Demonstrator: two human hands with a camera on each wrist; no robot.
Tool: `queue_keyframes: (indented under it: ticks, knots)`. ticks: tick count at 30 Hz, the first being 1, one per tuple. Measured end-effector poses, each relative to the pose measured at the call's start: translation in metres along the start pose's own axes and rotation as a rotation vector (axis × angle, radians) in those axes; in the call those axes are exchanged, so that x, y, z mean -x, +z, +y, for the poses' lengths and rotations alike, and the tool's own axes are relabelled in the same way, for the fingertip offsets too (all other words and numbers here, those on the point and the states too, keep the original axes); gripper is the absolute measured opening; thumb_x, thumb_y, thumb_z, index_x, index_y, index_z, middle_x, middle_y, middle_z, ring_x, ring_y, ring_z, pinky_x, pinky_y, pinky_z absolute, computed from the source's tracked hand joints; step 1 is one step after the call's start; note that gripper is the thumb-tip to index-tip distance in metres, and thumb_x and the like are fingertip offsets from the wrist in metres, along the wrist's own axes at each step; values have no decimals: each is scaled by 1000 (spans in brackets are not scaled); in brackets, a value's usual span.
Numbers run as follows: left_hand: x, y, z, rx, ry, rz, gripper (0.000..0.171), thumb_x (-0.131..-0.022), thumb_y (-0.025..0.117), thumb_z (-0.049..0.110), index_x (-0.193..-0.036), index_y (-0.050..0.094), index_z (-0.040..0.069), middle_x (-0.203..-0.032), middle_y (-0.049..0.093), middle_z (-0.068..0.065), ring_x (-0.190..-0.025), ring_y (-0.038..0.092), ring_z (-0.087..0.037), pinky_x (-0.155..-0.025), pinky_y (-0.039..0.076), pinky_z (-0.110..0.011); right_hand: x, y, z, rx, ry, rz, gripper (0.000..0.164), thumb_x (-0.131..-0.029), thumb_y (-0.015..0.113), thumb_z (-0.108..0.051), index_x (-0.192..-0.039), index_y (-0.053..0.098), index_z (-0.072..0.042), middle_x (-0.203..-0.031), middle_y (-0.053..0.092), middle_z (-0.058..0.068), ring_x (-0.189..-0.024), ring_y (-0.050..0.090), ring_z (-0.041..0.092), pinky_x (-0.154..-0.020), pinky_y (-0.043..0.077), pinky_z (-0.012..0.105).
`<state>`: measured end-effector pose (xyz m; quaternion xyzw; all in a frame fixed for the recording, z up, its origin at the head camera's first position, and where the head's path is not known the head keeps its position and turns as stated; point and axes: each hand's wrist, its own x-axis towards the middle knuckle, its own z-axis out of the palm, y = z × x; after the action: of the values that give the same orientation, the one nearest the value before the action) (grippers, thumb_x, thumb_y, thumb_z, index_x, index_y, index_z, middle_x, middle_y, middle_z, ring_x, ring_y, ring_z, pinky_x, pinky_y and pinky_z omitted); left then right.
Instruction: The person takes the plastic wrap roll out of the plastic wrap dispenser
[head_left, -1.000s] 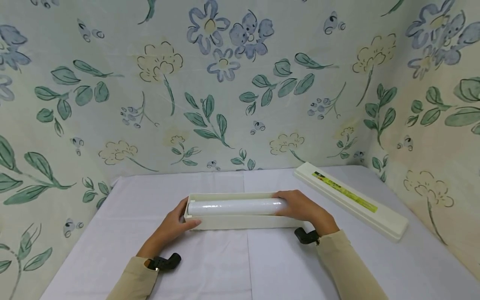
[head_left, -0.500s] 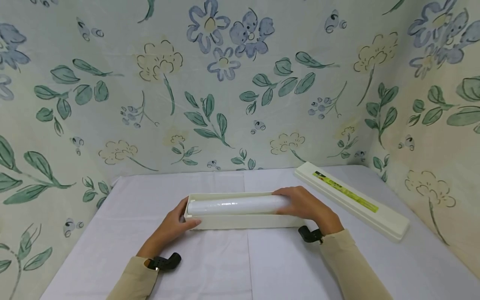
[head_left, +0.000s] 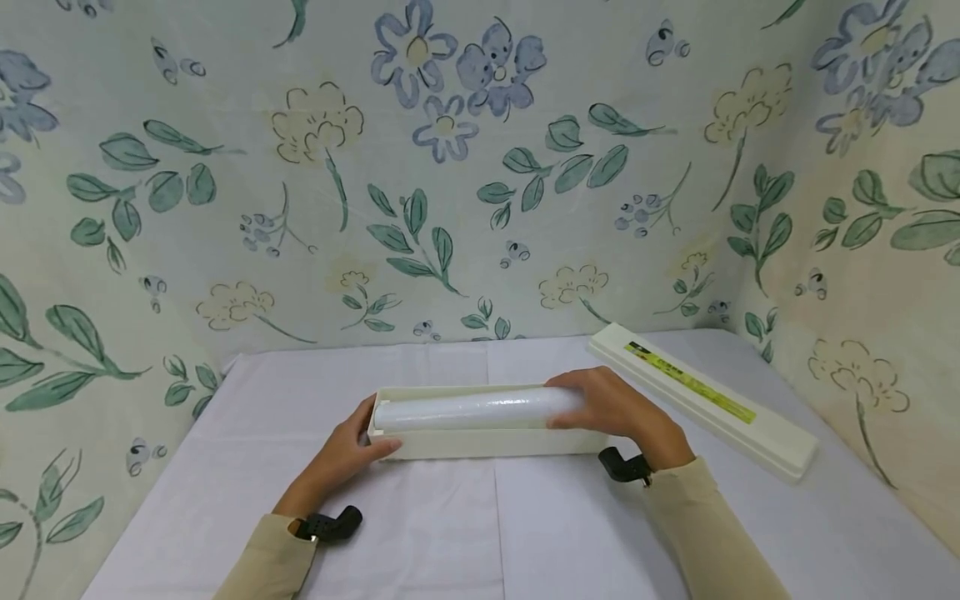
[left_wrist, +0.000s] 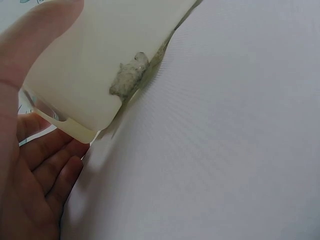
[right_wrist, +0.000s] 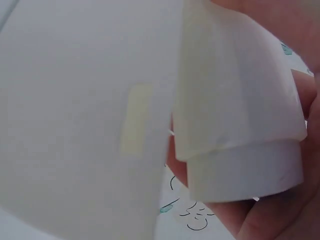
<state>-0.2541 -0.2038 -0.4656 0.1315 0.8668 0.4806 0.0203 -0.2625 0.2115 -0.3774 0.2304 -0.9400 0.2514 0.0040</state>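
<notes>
A long cream plastic box lies lengthwise across the table with its top uncovered. Inside it is a roll of cling film, its left end low in the box and its right end tilted up. My left hand holds the box's left end, thumb on the front wall and fingers behind. In the left wrist view a grey patch of residue marks the box. My right hand grips the roll near its right end, where the core sticks out past the film in the right wrist view.
The box's long cream lid, with a yellow-green label, lies slantwise at the right of the table. A white cloth covers the table. Floral fabric hangs behind it and at both sides.
My right hand has moved slightly up and to the right, raising the right end of the cling film roll. My left hand and the box have stayed put.
</notes>
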Motion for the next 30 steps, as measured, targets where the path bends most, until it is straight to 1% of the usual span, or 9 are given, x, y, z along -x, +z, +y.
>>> queue_keyframes:
  ticks: [3,4,11,19,22,26,30]
  knots:
    - [-1,0,0,-8,-6,-3,89,-82,74,42,-153,23,25,-149,39,-7,-133,40,-30,-106,30,-59,1,-2,-4,5,1,3,53,-70,84,-43,-116,70,-19,-104,69,-6,-83,60,11,-70,51,30]
    - [-3,0,-6,-12,-8,-1,89,-82,74,44,-153,23,27,-149,39,-6,-133,40,-29,-106,30,-59,2,-3,-5,1,1,4,53,-71,84,-42,-116,70,-18,-103,69,-6,-83,60,12,-70,51,30]
    - [-4,0,-6,-20,-10,-2,90,-82,74,45,-153,22,27,-150,38,-7,-133,39,-30,-106,29,-59,4,-5,-11,-15,-10,4,49,-75,83,-35,-116,68,-14,-101,67,-4,-81,58,13,-68,50,30]
    - [-3,0,-8,-15,-3,-1,89,-82,74,45,-153,23,27,-150,38,-6,-133,39,-29,-106,29,-59,8,-8,-17,8,-27,0,50,-76,82,-34,-118,67,-12,-100,67,-3,-79,58,13,-68,50,29]
    - [-3,0,-7,-17,1,1,88,-82,74,45,-152,24,27,-150,39,-7,-133,39,-30,-106,30,-60,10,-11,-20,23,-56,6,55,-77,81,-33,-124,64,-11,-104,67,-1,-81,58,13,-70,50,30]
    - [-2,0,-7,-15,8,-4,87,-83,74,43,-152,23,27,-149,39,-7,-132,41,-31,-105,31,-60,13,-13,-22,40,-91,4,64,-80,79,-33,-136,56,-13,-113,66,3,-87,58,14,-77,50,34]
    - [-3,0,-6,-18,9,-4,87,-83,73,43,-152,23,29,-149,40,-5,-131,41,-29,-105,32,-59,15,-15,-23,54,-130,13,61,-81,78,-33,-134,58,-12,-120,65,4,-95,59,16,-83,50,38]
